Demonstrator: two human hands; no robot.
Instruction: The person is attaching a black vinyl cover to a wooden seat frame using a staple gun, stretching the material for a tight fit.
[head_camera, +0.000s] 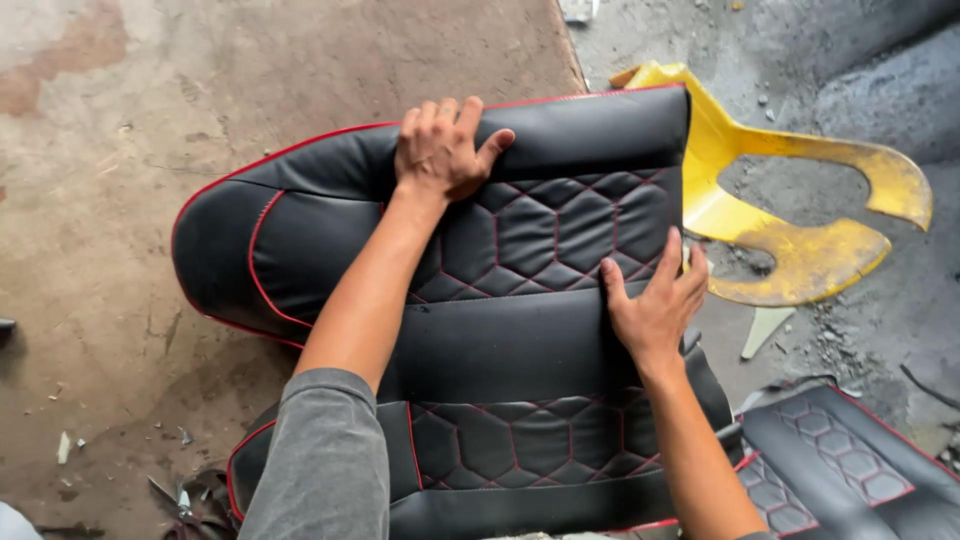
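A black leather car seat cover (520, 340) with red piping and red hexagon stitching lies spread in front of me over a seat. My left hand (442, 150) presses on its far upper part, fingers curled over the top bolster. My right hand (655, 305) lies flat with fingers spread on the cover's right edge, beside the quilted panel.
A broken yellow plastic chair (800, 220) lies on the ground to the right of the seat. A second black quilted seat piece (850, 465) sits at the lower right. Stained concrete floor (120, 200) spreads left, with small debris and scraps (185, 495) near the bottom left.
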